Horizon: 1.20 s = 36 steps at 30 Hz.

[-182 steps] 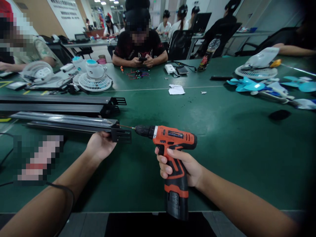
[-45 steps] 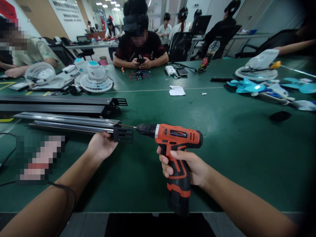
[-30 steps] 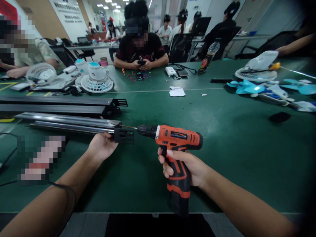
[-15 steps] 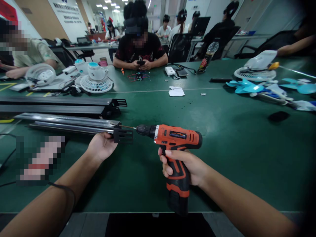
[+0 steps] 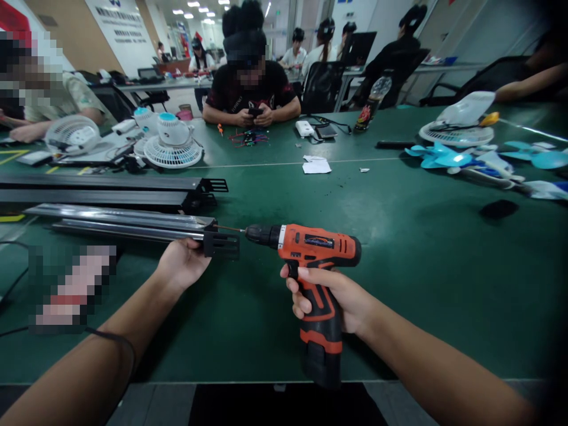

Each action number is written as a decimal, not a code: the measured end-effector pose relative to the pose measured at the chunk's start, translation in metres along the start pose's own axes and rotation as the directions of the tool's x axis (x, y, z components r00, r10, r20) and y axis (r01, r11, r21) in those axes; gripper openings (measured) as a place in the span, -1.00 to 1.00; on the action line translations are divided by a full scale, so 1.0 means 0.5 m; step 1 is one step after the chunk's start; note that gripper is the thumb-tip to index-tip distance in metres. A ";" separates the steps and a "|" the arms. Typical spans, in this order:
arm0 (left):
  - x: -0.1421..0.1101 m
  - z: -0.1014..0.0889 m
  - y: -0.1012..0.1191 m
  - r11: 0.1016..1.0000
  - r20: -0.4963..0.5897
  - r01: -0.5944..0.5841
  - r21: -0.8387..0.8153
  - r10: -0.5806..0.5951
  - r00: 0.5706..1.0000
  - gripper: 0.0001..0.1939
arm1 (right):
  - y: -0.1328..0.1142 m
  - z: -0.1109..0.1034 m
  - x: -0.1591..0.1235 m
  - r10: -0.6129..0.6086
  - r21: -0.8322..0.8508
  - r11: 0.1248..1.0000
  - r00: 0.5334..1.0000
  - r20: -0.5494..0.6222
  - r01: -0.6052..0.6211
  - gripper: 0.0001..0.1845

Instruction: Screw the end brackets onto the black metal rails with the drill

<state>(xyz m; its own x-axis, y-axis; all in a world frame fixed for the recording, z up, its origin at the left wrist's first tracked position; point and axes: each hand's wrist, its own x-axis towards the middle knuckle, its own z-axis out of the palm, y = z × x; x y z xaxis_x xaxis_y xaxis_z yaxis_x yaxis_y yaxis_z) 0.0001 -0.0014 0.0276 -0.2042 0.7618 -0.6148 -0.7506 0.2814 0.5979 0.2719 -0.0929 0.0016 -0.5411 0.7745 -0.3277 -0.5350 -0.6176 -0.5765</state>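
My right hand (image 5: 328, 296) is wrapped round the handle of an orange and black cordless drill (image 5: 319, 245), index finger at the trigger. The drill points left, and its long thin bit (image 5: 229, 228) reaches the end of a shiny dark metal profile (image 5: 133, 219). A black slotted bracket (image 5: 222, 244) sits at that end of the profile. My left hand (image 5: 184, 263) grips the profile from below, close to the bracket; its fingertips are partly hidden behind the metal. Whether the bit meets a screw inside the end cannot be seen.
More dark profiles (image 5: 97, 195) lie behind at the left. Fan parts (image 5: 173, 151) stand at the back left; blue fan blades (image 5: 444, 156) lie at the right. A paper scrap (image 5: 316, 165) and a bottle (image 5: 373, 106) are farther back. A person (image 5: 252, 89) sits opposite, holding a phone.
The drill has tilted very slightly, its battery end shifting a little to the right. My left hand and the profile stay in place.
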 end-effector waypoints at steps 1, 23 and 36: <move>0.000 0.001 0.000 1.000 -0.011 -0.007 0.013 0.007 1.000 -0.62 | -0.001 0.001 0.000 -0.003 -0.004 1.000 1.000 -0.002 0.003 -0.62; -0.003 0.003 -0.002 0.997 0.013 -0.039 0.064 0.038 0.999 -0.45 | -0.003 0.004 0.000 0.019 0.005 1.000 0.994 -0.105 -0.019 -0.57; 0.005 -0.002 -0.001 0.999 -0.011 -0.010 0.039 0.010 1.000 -0.35 | -0.002 0.000 -0.002 -0.073 -0.107 0.991 0.997 0.025 0.075 -0.63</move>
<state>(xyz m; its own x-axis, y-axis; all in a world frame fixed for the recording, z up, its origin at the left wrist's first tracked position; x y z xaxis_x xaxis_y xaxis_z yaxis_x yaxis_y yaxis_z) -0.0007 -0.0001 0.0252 -0.2185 0.7583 -0.6141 -0.7232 0.2967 0.6237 0.2730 -0.0930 0.0023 -0.5166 0.8137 -0.2665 -0.5012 -0.5398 -0.6763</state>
